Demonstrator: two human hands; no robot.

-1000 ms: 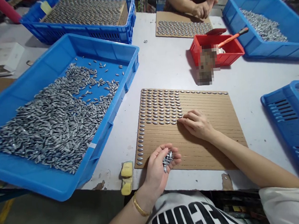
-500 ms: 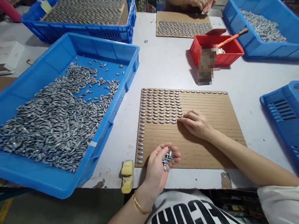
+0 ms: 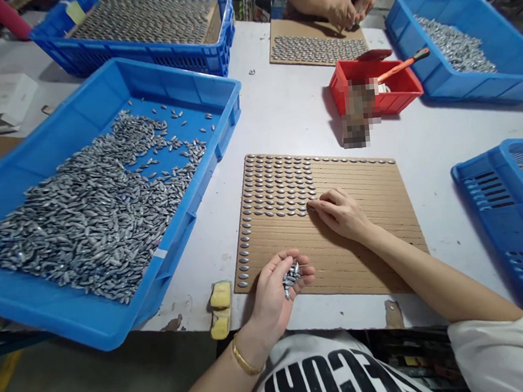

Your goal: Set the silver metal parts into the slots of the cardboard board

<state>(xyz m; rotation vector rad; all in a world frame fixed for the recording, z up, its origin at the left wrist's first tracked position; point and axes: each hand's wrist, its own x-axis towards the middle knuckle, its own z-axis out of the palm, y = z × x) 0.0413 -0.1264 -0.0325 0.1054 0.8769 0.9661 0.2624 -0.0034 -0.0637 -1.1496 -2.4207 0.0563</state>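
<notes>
By the white bench's front edge (image 3: pixel 315 314), the left hand (image 3: pixel 273 287) cupped silver spindle-shaped metal pieces (image 3: pixel 291 275), presumably supplying the right hand (image 3: pixel 342 216), its grip unclear.

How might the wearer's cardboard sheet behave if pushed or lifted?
The cardboard sheet looks thin, so it may flex when lifted; lying flat, it would probably slide rather than tip. Silvery pieces lie in rows on it; tilting might shift them, though how firmly they sit is unclear.
</notes>
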